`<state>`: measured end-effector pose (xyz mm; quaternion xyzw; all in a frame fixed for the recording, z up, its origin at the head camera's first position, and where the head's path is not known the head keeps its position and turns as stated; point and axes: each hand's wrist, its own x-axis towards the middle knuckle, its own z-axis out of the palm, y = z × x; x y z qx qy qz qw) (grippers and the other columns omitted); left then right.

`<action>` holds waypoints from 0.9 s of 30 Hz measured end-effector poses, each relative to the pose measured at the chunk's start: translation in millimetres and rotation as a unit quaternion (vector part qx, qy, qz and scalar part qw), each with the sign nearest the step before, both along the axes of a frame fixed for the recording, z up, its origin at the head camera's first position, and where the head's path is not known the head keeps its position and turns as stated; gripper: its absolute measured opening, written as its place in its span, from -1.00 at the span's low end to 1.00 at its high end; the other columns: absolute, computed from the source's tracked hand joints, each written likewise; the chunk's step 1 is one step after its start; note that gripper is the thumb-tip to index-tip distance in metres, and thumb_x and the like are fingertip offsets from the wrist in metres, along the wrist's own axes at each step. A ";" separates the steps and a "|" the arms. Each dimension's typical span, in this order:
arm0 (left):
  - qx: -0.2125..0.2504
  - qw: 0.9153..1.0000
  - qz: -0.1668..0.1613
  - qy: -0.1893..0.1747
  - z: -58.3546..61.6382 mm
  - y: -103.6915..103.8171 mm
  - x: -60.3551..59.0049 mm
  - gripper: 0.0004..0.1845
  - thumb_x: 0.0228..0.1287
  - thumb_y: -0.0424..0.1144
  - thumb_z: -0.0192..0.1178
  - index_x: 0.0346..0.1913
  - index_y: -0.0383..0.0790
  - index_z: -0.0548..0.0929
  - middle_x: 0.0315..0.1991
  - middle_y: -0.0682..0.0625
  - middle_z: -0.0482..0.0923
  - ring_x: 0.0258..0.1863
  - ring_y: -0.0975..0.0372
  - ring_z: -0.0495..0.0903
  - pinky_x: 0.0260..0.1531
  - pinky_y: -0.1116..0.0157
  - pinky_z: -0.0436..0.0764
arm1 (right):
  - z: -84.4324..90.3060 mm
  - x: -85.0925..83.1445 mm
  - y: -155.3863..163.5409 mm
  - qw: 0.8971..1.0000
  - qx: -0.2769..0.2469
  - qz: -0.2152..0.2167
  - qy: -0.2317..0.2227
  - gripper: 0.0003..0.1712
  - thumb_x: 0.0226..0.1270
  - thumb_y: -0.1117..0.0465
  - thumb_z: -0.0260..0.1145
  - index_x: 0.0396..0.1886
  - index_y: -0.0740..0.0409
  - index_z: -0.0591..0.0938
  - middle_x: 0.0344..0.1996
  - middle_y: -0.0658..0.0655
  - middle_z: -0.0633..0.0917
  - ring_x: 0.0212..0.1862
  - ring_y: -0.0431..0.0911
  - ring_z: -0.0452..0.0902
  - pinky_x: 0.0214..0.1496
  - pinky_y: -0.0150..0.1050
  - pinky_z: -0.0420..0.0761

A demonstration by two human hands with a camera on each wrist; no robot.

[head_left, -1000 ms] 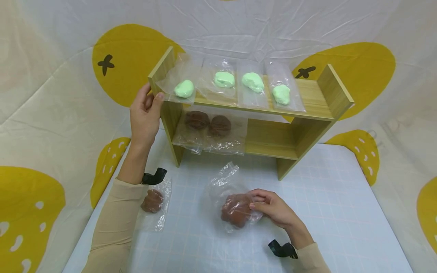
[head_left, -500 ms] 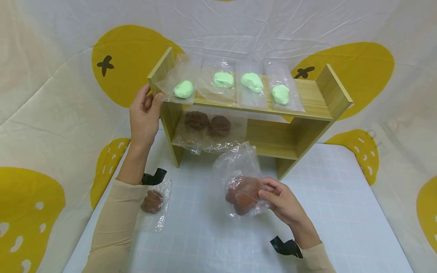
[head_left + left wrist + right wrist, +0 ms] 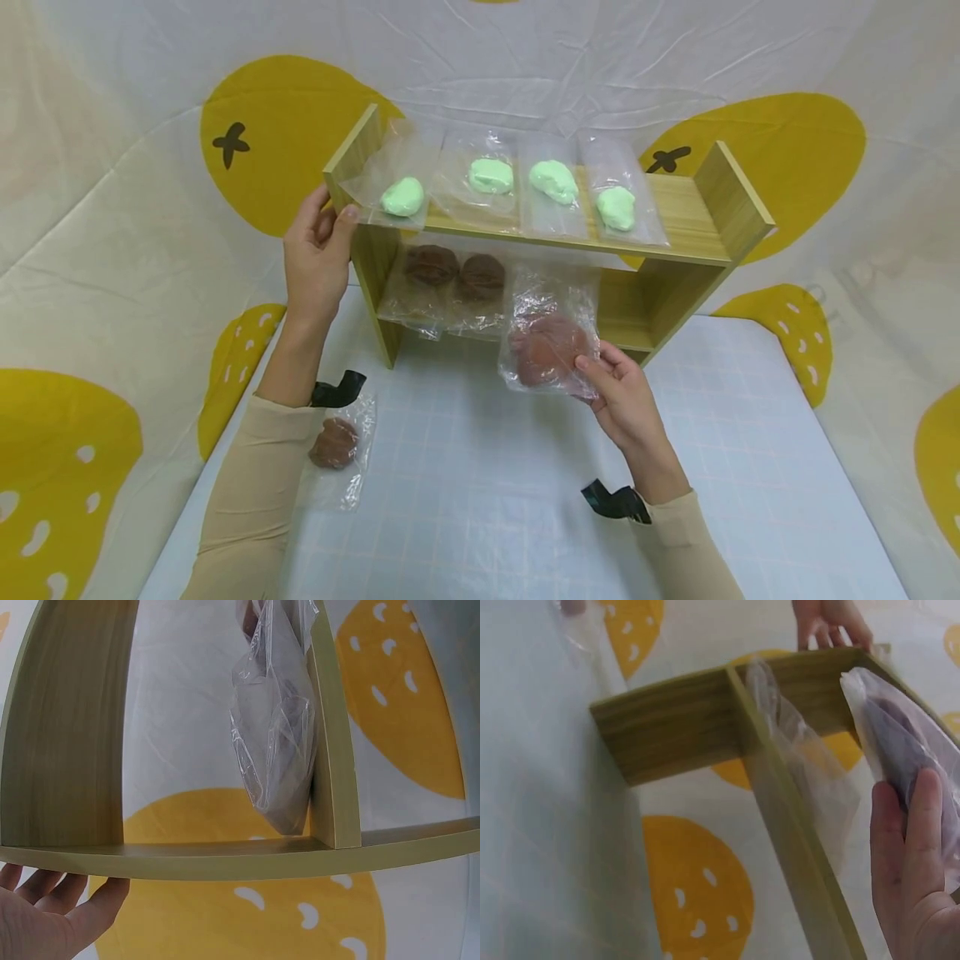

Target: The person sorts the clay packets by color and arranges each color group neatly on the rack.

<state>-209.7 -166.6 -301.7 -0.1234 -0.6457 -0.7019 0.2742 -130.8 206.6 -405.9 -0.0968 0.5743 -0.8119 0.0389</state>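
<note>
My right hand [image 3: 626, 400] pinches the right edge of a clear plastic bag with a brown, dough-like lump [image 3: 551, 350] inside. In the head view this bag overlaps the front of the lower shelf board; the right wrist view shows thumb and fingers on the bag [image 3: 904, 742]. My left hand [image 3: 315, 267] holds the left side panel of the wooden shelf [image 3: 712, 242], its thumb at the front edge. Two bagged brown lumps [image 3: 482, 277] lie side by side on the lower board, left of the held bag.
Several bagged pale green lumps [image 3: 555, 181] lie in a row on the upper board. Another bagged brown lump [image 3: 335, 443] lies on the table [image 3: 450, 500] beside my left forearm. A patterned cloth [image 3: 150, 208] hangs behind the shelf.
My right hand has lifted the bagged brown lump from over the table, forward and slightly right, up to the shelf's lower level. The left hand stays on the side panel.
</note>
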 end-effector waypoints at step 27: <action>-0.001 1.000 0.001 -0.002 -1.2 0.4 -0.9 -0.56 0.45 -0.29 0.21 0.35 -0.16 0.53 0.19 -0.18 0.57 0.14 0.06 0.56 0.12 0.18 0.56 | 1.6 -40.2 -19.0 0.999 0.004 -0.035 -0.017 -0.33 0.45 0.33 0.28 0.45 0.40 0.26 0.19 0.32 0.51 -0.02 -0.02 0.64 0.06 -0.19 0.64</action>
